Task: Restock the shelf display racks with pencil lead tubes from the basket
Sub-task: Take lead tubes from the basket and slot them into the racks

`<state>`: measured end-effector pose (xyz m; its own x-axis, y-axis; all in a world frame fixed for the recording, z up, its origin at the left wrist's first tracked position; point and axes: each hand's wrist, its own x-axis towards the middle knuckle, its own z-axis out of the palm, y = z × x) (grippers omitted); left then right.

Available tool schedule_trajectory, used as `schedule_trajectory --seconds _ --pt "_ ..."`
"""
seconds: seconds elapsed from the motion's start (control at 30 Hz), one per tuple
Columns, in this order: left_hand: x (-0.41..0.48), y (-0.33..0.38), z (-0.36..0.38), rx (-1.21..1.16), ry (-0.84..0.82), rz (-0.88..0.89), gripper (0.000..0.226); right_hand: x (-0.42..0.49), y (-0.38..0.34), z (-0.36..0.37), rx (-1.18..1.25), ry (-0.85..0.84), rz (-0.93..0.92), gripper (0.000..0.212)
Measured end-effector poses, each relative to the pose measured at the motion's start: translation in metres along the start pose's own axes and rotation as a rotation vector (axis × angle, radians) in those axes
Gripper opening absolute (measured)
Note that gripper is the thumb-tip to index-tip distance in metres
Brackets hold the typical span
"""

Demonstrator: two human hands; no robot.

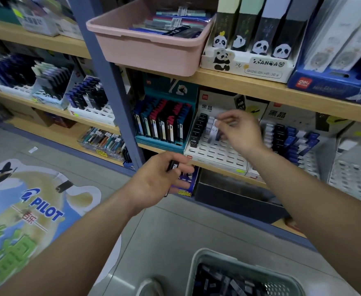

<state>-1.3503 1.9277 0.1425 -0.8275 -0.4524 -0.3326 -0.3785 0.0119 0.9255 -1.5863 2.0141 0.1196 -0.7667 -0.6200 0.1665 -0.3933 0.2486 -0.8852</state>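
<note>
My left hand point(160, 178) hovers in front of the middle shelf edge and pinches a small black lead tube point(172, 165) between thumb and fingers. My right hand point(239, 131) reaches over the white slotted display rack point(215, 152), its fingers blurred at a row of grey and blue tubes; whether they hold one is unclear. A column of black HB 0.7 tubes point(198, 130) fills the rack's left side. At the bottom edge, the pale green basket point(198, 265) holds several dark tubes.
A teal box of dark lead cases point(164, 124) stands left of the rack. Another white rack with blue and black tubes point(290, 137) stands to its right. A pink tub point(149, 48) overhangs the upper shelf. A blue shelf post point(111, 82) rises at the left.
</note>
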Motion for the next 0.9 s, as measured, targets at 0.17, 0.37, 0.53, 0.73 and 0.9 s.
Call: schedule_trajectory --seconds 0.17,0.37,0.53,0.73,0.9 --pt "0.000 -0.004 -0.007 -0.042 0.006 0.039 0.027 0.029 0.020 0.021 -0.141 0.047 -0.053 0.010" --pt "0.001 -0.002 -0.005 -0.044 0.045 0.055 0.028 0.032 0.037 0.028 -0.189 0.068 -0.096 0.008" --pt "-0.002 0.006 -0.004 -0.038 0.047 0.039 0.026 0.032 0.038 0.028 -0.186 0.100 -0.140 0.009" --pt "-0.004 0.010 -0.005 0.003 0.068 0.025 0.019 0.036 0.039 0.031 -0.185 0.111 -0.112 0.007" --pt "-0.002 0.010 -0.004 0.008 0.070 0.028 0.015 0.035 0.038 0.032 -0.174 0.127 -0.118 0.007"
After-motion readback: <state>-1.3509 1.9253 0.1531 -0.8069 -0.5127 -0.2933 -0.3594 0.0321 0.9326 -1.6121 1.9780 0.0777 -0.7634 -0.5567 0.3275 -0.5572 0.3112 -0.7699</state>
